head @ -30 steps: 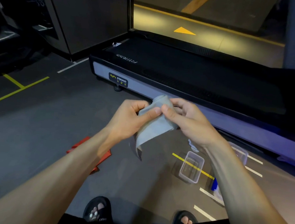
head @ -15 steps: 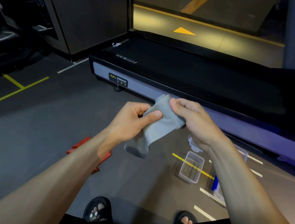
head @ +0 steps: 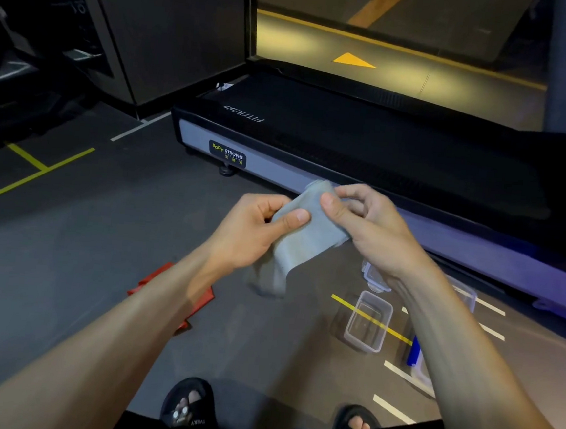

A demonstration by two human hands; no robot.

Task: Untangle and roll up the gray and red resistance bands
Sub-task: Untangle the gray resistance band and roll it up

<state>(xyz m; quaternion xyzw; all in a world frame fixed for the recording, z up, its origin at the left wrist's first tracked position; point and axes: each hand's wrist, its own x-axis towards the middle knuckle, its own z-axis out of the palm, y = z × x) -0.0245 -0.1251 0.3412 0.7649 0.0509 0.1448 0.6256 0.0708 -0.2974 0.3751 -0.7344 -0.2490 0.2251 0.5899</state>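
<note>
The gray resistance band (head: 306, 240) is held in the air between both hands, partly rolled at its top, with a short loose tail hanging down and blurred. My left hand (head: 256, 229) pinches its left edge between thumb and fingers. My right hand (head: 366, 225) grips the rolled upper end, thumb on top. The red resistance band (head: 165, 289) lies on the dark floor below, mostly hidden under my left forearm.
A black treadmill (head: 382, 154) lies across the floor just beyond my hands. A clear plastic box (head: 368, 321) stands on the floor at the right, with a lid (head: 373, 278) behind it and a blue-edged container (head: 414, 356) beside it. My sandalled feet (head: 189, 404) are at the bottom.
The band's hanging tail has grown shorter as more of it has gone into the roll. Both hands have stayed in about the same place, my right hand turning the roll.
</note>
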